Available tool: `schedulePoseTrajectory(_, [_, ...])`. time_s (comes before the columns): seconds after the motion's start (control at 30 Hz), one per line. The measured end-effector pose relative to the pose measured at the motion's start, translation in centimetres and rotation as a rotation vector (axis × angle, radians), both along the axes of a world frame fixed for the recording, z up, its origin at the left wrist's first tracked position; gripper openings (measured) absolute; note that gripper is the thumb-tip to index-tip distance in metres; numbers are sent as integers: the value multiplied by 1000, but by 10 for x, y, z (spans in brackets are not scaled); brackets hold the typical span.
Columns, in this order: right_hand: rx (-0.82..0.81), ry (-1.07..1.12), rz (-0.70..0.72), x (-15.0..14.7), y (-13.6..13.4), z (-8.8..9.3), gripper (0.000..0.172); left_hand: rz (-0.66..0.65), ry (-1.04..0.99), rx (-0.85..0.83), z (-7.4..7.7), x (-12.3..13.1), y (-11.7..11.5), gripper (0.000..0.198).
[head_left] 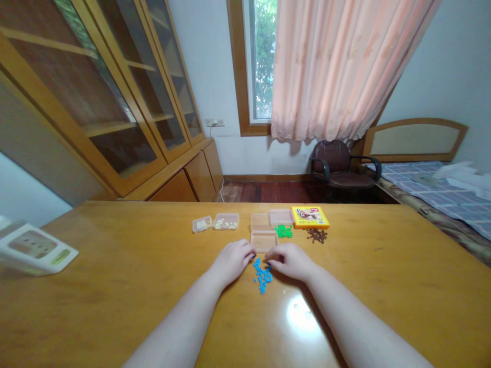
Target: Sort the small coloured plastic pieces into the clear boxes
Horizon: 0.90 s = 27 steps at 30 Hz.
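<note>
1. The left hand [232, 260] is laid palm down on the worktop [115, 286], its fingers curled toward the middle; its fingertips are seen just beside the near edge of the open clear box [263, 241].
2. The right hand [290, 260] is laid opposite it in the same way; its fingertips are turned toward the left hand, with only a narrow gap left between the two.
3. The grip of each hand is drawn in, fingers bent and close together; whether a piece is pinched in either grip cannot be told, since the fingertips are too small and partly hidden.
4. The blue pieces [262, 274] are heaped loosely on the worktop between the two hands and just nearer the person than the fingertips; the top of the heap is touched or nearly touched by both hands.
5. Beyond the open clear box, a second clear box [281, 216] is set; the green pieces [284, 231] are piled just to its near side.
6. The brown pieces [316, 235] are scattered right of the green ones, just before the yellow box [310, 216].
7. Two small clear tubs [226, 221] are placed to the left, well apart from the hands; pale bits are held in one.
8. A white carton [32, 249] is seen at the worktop's far left edge.
</note>
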State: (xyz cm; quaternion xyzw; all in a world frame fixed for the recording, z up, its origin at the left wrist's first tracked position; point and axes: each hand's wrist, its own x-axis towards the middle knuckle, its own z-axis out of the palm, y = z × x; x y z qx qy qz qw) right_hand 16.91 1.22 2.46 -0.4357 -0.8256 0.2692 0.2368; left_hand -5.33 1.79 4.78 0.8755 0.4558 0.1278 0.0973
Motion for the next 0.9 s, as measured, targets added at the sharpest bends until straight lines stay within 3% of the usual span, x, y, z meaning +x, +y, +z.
schedulePoseTrajectory(0.2, [-144,-60,88,6,5,-3,24,-101,42,53,-9,3,4,21])
schedulePoseTrajectory(0.53, [-67,-104,62,0,2,0,22,-96,32,10,-14,9,2,11])
schedulePoseTrajectory(0.6, [-52,-43,5,0,3,-2,22,-83,28,-1,-13,10,2,11])
schedulePoseTrajectory(0.77, [65,96,-302,2,9,-9,24,-75,27,-8,-11,11,2,10])
schedulePoseTrajectory(0.9, [45,51,-383,4,13,-11,26,-84,25,27,-8,12,0,11])
